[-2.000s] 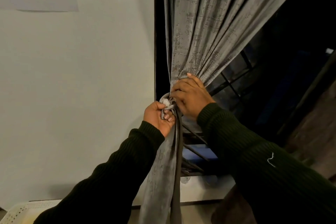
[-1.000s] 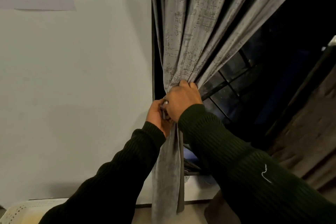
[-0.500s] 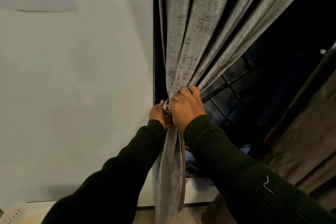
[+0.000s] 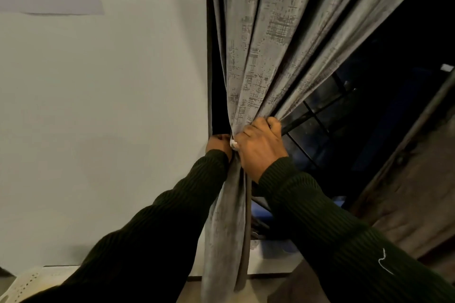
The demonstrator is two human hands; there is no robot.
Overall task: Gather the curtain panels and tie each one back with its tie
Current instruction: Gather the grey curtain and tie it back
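Left hand [image 4: 219, 144] now half-hidden behind curtain [image 4: 268, 56]

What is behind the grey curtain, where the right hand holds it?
Behind the grey curtain a dark window with thin bars shows right of the right hand. The folds hide everything directly behind them.

left of the gathered curtain [image 4: 261, 61] the wall [image 4: 103, 110] is bare, open for a hand to pass. right of it the window bars [image 4: 317, 110] block the way through. both hands crowd the gathered neck, the left hand [image 4: 219, 144] wedged against the dark frame edge [image 4: 211, 81], the right hand [image 4: 258, 145] closed round the folds. below, hanging cloth fills the gap between the sleeves [image 4: 320, 216].
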